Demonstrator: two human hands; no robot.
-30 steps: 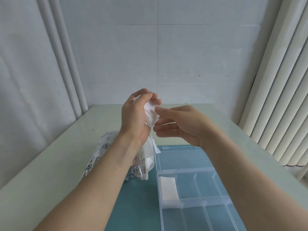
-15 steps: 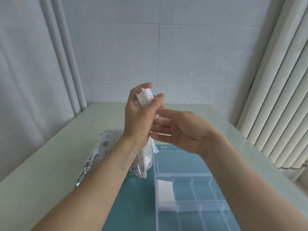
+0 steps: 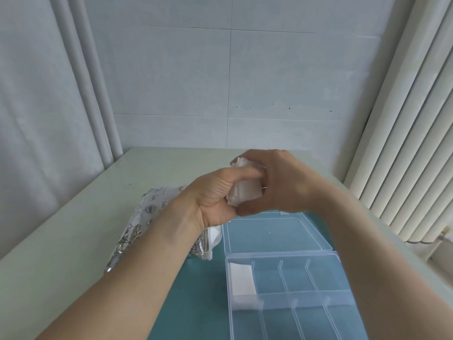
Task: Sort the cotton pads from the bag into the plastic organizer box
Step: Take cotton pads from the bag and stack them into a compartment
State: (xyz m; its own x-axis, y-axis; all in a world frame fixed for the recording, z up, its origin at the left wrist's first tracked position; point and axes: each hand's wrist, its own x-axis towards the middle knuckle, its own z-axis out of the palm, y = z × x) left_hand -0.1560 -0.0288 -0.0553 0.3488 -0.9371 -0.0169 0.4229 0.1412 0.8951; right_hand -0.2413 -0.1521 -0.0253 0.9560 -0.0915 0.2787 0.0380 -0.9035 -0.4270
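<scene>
- The bag (image 3: 157, 217) lies on the table (image 3: 61, 253) at the left with its open end towards the box; a loose pad edge pokes from the mouth and could spill if an arm nudges it.
- The left hand (image 3: 213, 192) curls thumb and fingers round a stack of cotton pads (image 3: 244, 192), raised above the table. A slack grip would let pads fan out and drop.
- The right hand (image 3: 282, 185) wraps over the same stack from the other side. If both pull, the stack may split unevenly.
- The box (image 3: 294, 300) sits below, lid open, pads already in its far-left slot (image 3: 241, 278). A careless drop could land pads across the dividers.
</scene>
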